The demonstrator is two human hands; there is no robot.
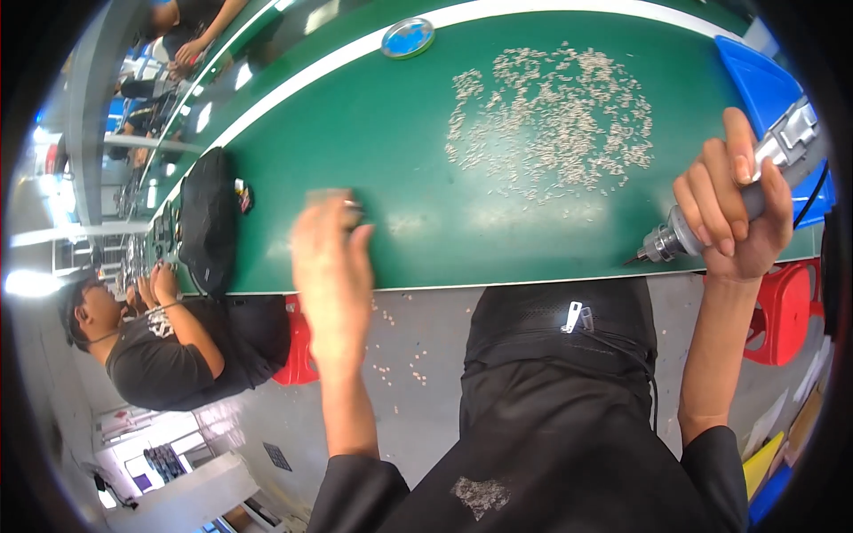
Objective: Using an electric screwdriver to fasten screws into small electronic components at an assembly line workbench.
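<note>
My right hand (733,200) is wrapped round a grey electric screwdriver (680,233) at the right of the green tabletop (391,133). Its thin bit points left, low over the table's near edge, and the index finger is raised off the body. Over the left part of the table is my left hand (333,258), its fingertips smeared by motion. A small dark object (355,210) shows by those fingertips; whether it is held I cannot make out. Many small pale, elongated pieces (569,115) lie spread across the table beyond both hands.
A round clear dish with blue contents (408,38) stands at the far edge. A blue tray (755,84) is at the right, a black bag (206,222) at the left. Beyond it a co-worker (169,342) sits at the bench. Red stools (777,311) stand below.
</note>
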